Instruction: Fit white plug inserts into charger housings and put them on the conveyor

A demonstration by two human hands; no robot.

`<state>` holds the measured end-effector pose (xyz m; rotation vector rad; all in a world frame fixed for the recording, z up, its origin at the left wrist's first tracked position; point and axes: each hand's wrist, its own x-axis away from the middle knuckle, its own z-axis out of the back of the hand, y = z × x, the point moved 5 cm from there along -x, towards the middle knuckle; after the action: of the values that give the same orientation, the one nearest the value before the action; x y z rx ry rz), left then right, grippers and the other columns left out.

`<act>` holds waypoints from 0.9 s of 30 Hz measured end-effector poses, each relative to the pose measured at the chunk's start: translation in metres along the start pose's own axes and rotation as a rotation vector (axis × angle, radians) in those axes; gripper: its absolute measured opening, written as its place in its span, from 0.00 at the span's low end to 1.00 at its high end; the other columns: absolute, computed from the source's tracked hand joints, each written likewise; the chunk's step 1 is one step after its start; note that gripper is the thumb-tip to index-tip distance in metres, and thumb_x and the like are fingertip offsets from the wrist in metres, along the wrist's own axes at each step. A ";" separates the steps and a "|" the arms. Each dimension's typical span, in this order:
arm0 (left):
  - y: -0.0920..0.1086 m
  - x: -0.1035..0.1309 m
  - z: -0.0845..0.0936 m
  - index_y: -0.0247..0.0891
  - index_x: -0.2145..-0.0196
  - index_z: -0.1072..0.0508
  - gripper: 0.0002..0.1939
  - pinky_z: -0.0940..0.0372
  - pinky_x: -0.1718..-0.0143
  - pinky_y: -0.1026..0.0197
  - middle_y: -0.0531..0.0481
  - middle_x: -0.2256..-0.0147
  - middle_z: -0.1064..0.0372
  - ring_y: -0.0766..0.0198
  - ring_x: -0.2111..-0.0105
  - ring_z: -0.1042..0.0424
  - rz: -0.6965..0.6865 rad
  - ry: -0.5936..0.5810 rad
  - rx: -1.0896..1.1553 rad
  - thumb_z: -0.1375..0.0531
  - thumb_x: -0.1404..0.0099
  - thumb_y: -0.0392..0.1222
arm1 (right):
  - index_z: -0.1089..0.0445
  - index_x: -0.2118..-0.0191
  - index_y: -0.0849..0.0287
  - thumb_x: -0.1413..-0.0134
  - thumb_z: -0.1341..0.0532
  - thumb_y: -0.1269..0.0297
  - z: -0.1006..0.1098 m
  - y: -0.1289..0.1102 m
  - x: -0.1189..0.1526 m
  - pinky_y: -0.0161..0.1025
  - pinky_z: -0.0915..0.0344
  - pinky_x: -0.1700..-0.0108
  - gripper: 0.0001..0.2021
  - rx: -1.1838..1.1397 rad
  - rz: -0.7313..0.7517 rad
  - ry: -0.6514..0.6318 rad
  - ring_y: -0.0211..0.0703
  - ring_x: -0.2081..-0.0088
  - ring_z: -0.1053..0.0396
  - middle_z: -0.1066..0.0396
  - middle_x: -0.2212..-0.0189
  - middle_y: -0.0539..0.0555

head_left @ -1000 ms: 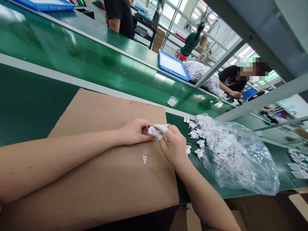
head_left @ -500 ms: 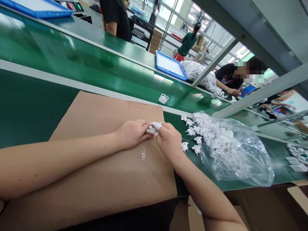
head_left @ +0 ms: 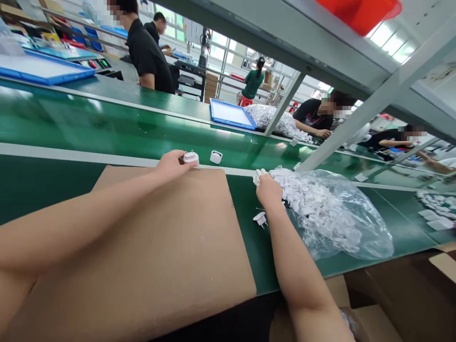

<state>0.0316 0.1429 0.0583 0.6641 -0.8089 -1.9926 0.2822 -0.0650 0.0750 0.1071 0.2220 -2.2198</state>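
Observation:
My left hand (head_left: 173,163) holds a white plug adapter (head_left: 191,159) by its side, over the far edge of the brown cardboard (head_left: 171,228). To its right, a white square piece (head_left: 215,156) lies on the green conveyor (head_left: 142,126). My right hand (head_left: 268,189) reaches to the loose white parts left of the clear bag (head_left: 370,213) of white parts. Its fingers are bent round white pieces that I cannot tell apart. One white plug piece (head_left: 261,219) with pins lies on the green table below that hand.
Blue-rimmed trays (head_left: 233,114) stand beyond the conveyor, one at the far left. A slanted grey post (head_left: 356,114) rises behind the bag. Cardboard boxes (head_left: 402,280) are at the lower right. Several people are across the line.
My hands have parted. The left moved away and left with a white adapter; the right moved to the loose parts by the bag. The view has shifted, showing more of the room.

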 end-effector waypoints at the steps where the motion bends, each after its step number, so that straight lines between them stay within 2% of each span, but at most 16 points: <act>1: -0.005 -0.015 0.005 0.41 0.58 0.23 0.21 0.37 0.62 0.58 0.46 0.58 0.23 0.52 0.59 0.26 0.021 0.025 -0.065 0.34 0.41 0.59 | 0.30 0.39 0.57 0.34 0.49 0.72 -0.004 0.006 -0.004 0.48 0.32 0.52 0.22 0.036 -0.024 -0.039 0.57 0.47 0.27 0.29 0.42 0.66; 3: -0.015 -0.041 0.013 0.41 0.57 0.23 0.19 0.36 0.61 0.58 0.45 0.55 0.23 0.51 0.57 0.26 0.062 0.050 -0.162 0.34 0.40 0.56 | 0.26 0.45 0.58 0.35 0.46 0.70 -0.010 0.010 -0.009 0.47 0.32 0.54 0.18 0.049 -0.031 -0.080 0.57 0.50 0.25 0.24 0.49 0.66; 5: -0.024 -0.059 0.018 0.39 0.58 0.23 0.18 0.35 0.61 0.57 0.43 0.55 0.24 0.48 0.55 0.26 0.103 0.068 -0.231 0.34 0.40 0.54 | 0.26 0.46 0.56 0.36 0.43 0.68 -0.014 0.010 -0.010 0.45 0.33 0.56 0.16 0.037 -0.028 -0.083 0.56 0.50 0.25 0.23 0.53 0.64; 8: -0.030 -0.073 0.021 0.37 0.59 0.23 0.19 0.32 0.58 0.53 0.39 0.56 0.24 0.42 0.54 0.26 0.159 0.084 -0.284 0.33 0.44 0.52 | 0.28 0.43 0.53 0.40 0.42 0.70 -0.016 0.010 -0.011 0.41 0.34 0.55 0.20 0.014 -0.047 -0.063 0.53 0.46 0.27 0.24 0.48 0.59; 10: -0.028 -0.072 0.022 0.33 0.54 0.25 0.26 0.34 0.50 0.46 0.33 0.49 0.27 0.35 0.48 0.31 0.199 0.156 -0.338 0.32 0.46 0.51 | 0.29 0.43 0.55 0.41 0.42 0.71 -0.014 0.010 -0.012 0.40 0.34 0.56 0.21 -0.010 -0.060 -0.057 0.52 0.46 0.27 0.25 0.46 0.59; 12: -0.016 -0.065 0.023 0.29 0.43 0.32 0.36 0.40 0.41 0.38 0.28 0.39 0.38 0.30 0.40 0.40 0.130 0.298 -0.390 0.34 0.45 0.50 | 0.29 0.43 0.58 0.41 0.42 0.68 -0.011 0.010 -0.011 0.40 0.34 0.57 0.20 -0.052 -0.084 -0.053 0.53 0.48 0.26 0.24 0.48 0.60; 14: 0.004 -0.058 0.012 0.28 0.35 0.42 0.39 0.47 0.36 0.35 0.29 0.33 0.48 0.32 0.35 0.47 -0.091 0.336 -0.417 0.39 0.40 0.47 | 0.29 0.44 0.59 0.41 0.41 0.64 -0.004 0.005 -0.006 0.41 0.34 0.57 0.19 -0.110 -0.099 -0.045 0.54 0.51 0.25 0.22 0.52 0.60; 16: 0.021 -0.054 -0.011 0.32 0.32 0.44 0.38 0.50 0.33 0.39 0.36 0.31 0.50 0.39 0.33 0.49 -0.325 0.211 -0.424 0.41 0.39 0.43 | 0.27 0.46 0.56 0.41 0.41 0.63 0.004 -0.009 0.005 0.41 0.34 0.57 0.18 -0.186 -0.023 -0.048 0.53 0.53 0.25 0.21 0.55 0.57; 18: 0.027 -0.056 -0.035 0.36 0.33 0.41 0.39 0.50 0.31 0.46 0.42 0.31 0.46 0.45 0.33 0.48 -0.421 0.054 -0.427 0.39 0.41 0.40 | 0.25 0.47 0.52 0.42 0.41 0.64 0.010 -0.033 0.025 0.40 0.34 0.55 0.17 -0.242 0.184 -0.083 0.49 0.53 0.25 0.21 0.55 0.53; 21: 0.024 -0.067 -0.055 0.36 0.38 0.33 0.34 0.42 0.35 0.49 0.42 0.37 0.35 0.47 0.37 0.39 -0.401 -0.048 -0.420 0.39 0.43 0.37 | 0.23 0.50 0.50 0.44 0.40 0.67 0.012 -0.072 0.065 0.38 0.35 0.58 0.17 -0.174 0.568 -0.174 0.47 0.54 0.26 0.22 0.57 0.53; 23: 0.022 -0.073 -0.056 0.35 0.44 0.28 0.26 0.37 0.40 0.48 0.39 0.44 0.30 0.47 0.43 0.33 -0.362 -0.060 -0.405 0.41 0.41 0.35 | 0.23 0.50 0.50 0.45 0.41 0.70 0.009 -0.088 0.085 0.37 0.36 0.63 0.19 -0.092 0.714 -0.206 0.48 0.54 0.28 0.23 0.59 0.54; 25: 0.023 -0.071 -0.051 0.33 0.47 0.26 0.21 0.35 0.42 0.47 0.36 0.48 0.28 0.46 0.46 0.32 -0.346 -0.054 -0.380 0.41 0.39 0.35 | 0.26 0.45 0.51 0.44 0.40 0.70 0.006 -0.094 0.090 0.37 0.36 0.63 0.21 -0.120 0.709 -0.207 0.48 0.54 0.28 0.24 0.57 0.56; 27: 0.027 -0.059 -0.045 0.33 0.48 0.26 0.20 0.35 0.42 0.47 0.37 0.49 0.28 0.46 0.46 0.32 -0.362 -0.058 -0.340 0.40 0.38 0.38 | 0.28 0.44 0.53 0.44 0.38 0.66 0.001 -0.091 0.085 0.37 0.35 0.61 0.21 -0.266 0.582 -0.235 0.46 0.56 0.27 0.23 0.57 0.55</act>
<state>0.1056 0.1691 0.0584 0.5829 -0.3823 -2.4131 0.1578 -0.0766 0.0739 -0.2112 0.3088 -1.5912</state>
